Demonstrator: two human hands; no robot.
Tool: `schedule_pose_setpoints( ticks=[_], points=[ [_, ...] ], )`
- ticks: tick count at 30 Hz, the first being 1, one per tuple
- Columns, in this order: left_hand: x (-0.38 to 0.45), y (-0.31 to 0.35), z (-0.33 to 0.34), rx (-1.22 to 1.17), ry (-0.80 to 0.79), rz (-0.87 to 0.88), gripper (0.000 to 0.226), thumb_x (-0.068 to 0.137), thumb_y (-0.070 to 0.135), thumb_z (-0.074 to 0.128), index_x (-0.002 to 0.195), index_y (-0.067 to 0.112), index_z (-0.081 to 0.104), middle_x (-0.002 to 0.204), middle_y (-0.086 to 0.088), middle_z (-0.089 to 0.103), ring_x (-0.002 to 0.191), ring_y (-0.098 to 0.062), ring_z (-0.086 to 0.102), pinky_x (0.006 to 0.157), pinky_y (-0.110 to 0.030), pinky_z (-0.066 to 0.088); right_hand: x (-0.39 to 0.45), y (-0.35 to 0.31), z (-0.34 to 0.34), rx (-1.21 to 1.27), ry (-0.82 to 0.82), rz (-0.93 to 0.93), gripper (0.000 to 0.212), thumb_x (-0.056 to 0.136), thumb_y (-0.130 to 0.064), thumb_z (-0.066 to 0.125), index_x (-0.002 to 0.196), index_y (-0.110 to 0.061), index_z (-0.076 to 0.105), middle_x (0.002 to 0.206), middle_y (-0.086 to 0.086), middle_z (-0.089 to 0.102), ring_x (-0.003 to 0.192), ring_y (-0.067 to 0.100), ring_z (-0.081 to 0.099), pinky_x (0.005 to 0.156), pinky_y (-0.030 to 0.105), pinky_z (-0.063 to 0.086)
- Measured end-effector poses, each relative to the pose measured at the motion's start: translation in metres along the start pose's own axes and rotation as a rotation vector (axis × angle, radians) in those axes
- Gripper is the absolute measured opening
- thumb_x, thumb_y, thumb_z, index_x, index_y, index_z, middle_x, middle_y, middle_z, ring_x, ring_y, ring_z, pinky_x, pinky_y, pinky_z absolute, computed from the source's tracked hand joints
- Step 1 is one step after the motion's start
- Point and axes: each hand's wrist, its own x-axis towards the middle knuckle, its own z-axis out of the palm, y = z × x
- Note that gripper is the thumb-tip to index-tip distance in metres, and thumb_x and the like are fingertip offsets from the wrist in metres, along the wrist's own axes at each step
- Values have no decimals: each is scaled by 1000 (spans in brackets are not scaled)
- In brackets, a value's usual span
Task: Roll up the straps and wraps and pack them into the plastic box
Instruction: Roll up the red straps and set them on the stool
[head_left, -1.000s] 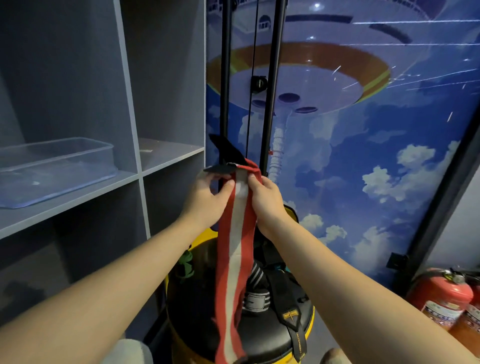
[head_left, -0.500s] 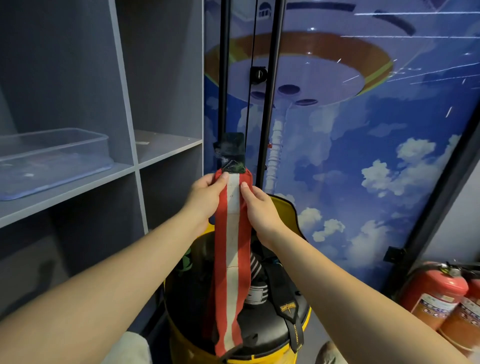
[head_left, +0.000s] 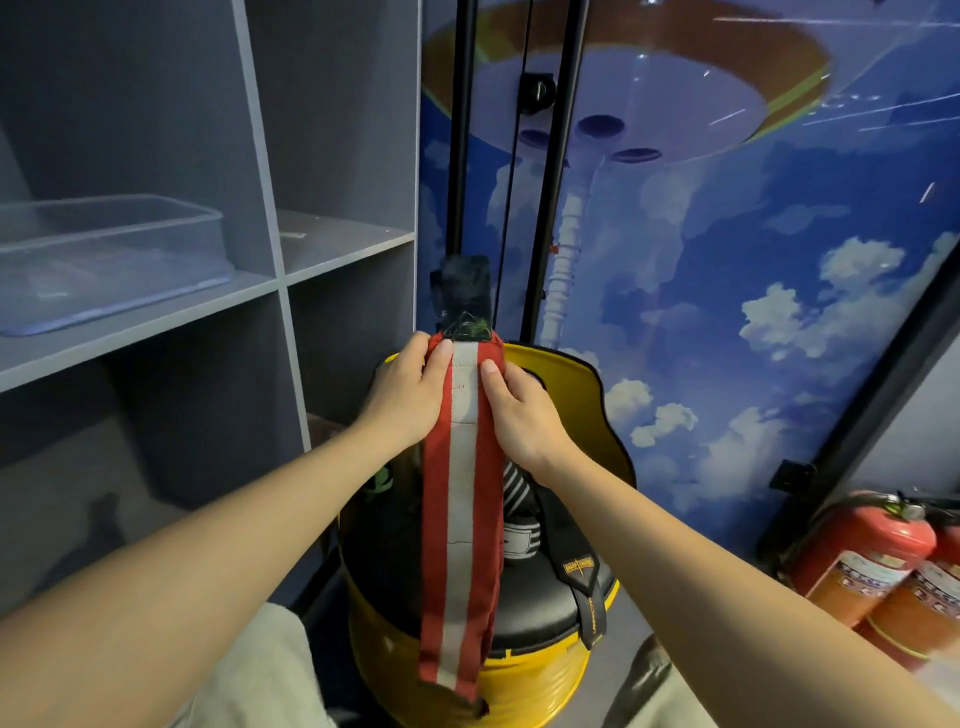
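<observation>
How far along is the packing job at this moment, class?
Done: nothing visibly. The plastic box on the shelf looks empty. In hand: both hands, left hand and right hand, pinch the top of the unrolled red-and-white wrap. Left: rolling it, plus the black strap and striped wrap on the stool.

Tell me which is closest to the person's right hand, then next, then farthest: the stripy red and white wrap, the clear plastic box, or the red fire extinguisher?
1. Red and white striped fabric wrap: in the right hand, pinched at its top.
2. Red metal fire extinguisher: lower right, on the floor.
3. Clear plastic box: far left, on the grey shelf.
</observation>
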Motion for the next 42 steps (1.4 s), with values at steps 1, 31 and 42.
schedule_pose_setpoints(
  ticks=[1, 31, 42],
  points=[
    [-2, -2, 4, -12, 1, -10, 40, 106, 47, 36, 91, 12, 48, 74, -10, 55, 63, -18, 52, 59, -36, 38, -1, 5, 1, -2, -3, 17, 42, 99, -63, 38, 112, -32, 64, 109, -8, 71, 102, 13, 67, 95, 48, 54],
    [65, -241, 130, -632, -141, -704, 22, 100, 41, 57, 111, 29, 72, 108, 1, 77, 100, -22, 73, 91, -40, 56, 150, 195, 108, 286, -115, 620, 25, 99, -35, 62, 95, -13, 71, 70, 7, 64, 51, 10, 56, 54, 23, 48],
    [69, -262, 169, -682, -147, -670, 32, 107, 33, 46, 139, 34, 51, 135, 6, 63, 124, -14, 60, 110, -40, 45, 195, 231, 116, 350, -41, 662, 27, 102, -33, 57, 99, -9, 69, 70, 6, 64, 55, 12, 56, 57, 24, 50]
  ],
)
